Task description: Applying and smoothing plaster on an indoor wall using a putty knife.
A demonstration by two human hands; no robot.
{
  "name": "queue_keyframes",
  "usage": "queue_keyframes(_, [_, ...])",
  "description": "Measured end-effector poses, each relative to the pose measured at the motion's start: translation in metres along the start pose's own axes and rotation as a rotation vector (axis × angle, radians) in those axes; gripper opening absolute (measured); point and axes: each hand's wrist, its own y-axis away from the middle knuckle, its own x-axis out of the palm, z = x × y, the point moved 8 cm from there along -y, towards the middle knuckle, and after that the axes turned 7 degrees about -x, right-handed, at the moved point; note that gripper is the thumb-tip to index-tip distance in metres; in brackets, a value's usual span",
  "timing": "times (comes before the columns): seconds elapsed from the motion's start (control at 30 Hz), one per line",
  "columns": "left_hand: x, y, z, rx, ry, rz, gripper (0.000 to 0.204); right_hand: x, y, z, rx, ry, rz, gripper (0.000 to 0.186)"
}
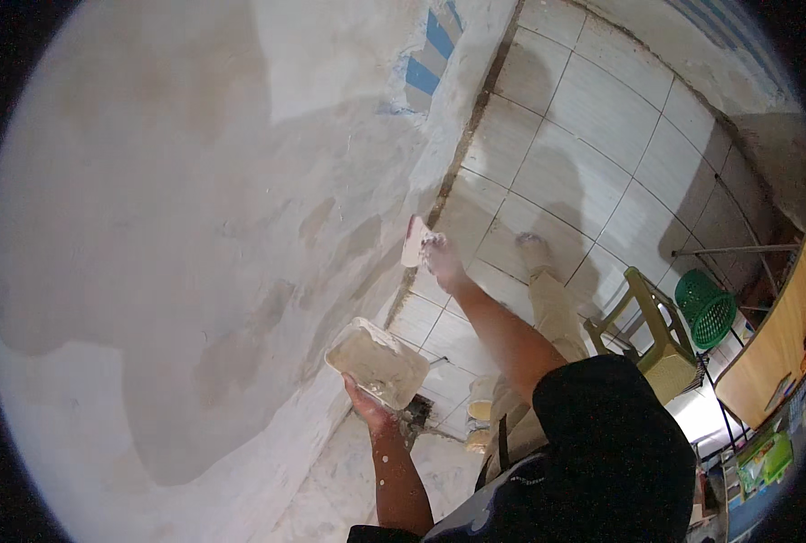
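Two hands share what looks like the spreading step of the plastering: the right hand grips a putty knife near the foot of the wall (whether the blade touches it cannot be told), while the left hand holds a shallow tub of putty. The next stroke would seem to call for a low, even blade angle.

"What's the floor like?"
"Pale tiles with dark joints, dirt lining one edge."
"And on it?"
"A foot, an olive stool and, near the stool, a green basket."
"Any table?"
"A wooden one at the right, with a small dark thing lying on top."
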Motion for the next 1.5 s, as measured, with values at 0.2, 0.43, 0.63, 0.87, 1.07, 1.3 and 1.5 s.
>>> queue_keyframes(0.2, [0.012, -0.006, 0.010, -0.005, -0.016, 0.025, 0.069, -0.017, -0.045, -0.016, 0.117, -0.196, -0.091, 0.003])
queue_keyframes(0.43, [0.023, -0.003, 0.014, -0.077, 0.039, 0.051, 0.062, -0.002, -0.051, -0.018, 0.232, -0.168, -0.132, 0.008])
queue_keyframes(0.63, [0.025, -0.005, 0.002, -0.059, 0.064, 0.265, 0.065, 0.058, -0.034, 0.024, 0.129, -0.104, -0.029, 0.010])
queue_keyframes(0.87, [0.027, 0.023, -0.005, -0.077, 0.113, 0.395, 0.067, 0.109, -0.021, 0.072, 0.006, 0.171, -0.087, 0.015])
queue_keyframes(1.07, [0.056, 0.062, -0.013, -0.008, -0.012, 0.509, 0.069, 0.160, -0.002, 0.116, -0.016, 0.020, 0.151, 0.008])
queue_keyframes(1.3, [0.049, 0.061, -0.021, -0.023, 0.009, 0.506, 0.069, 0.256, 0.065, 0.131, -0.245, 0.032, 0.146, 0.006])
queue_keyframes(1.5, [0.051, 0.058, -0.016, 0.006, 0.035, 0.526, 0.068, 0.223, 0.079, 0.166, -0.289, 0.443, 0.352, 0.017])
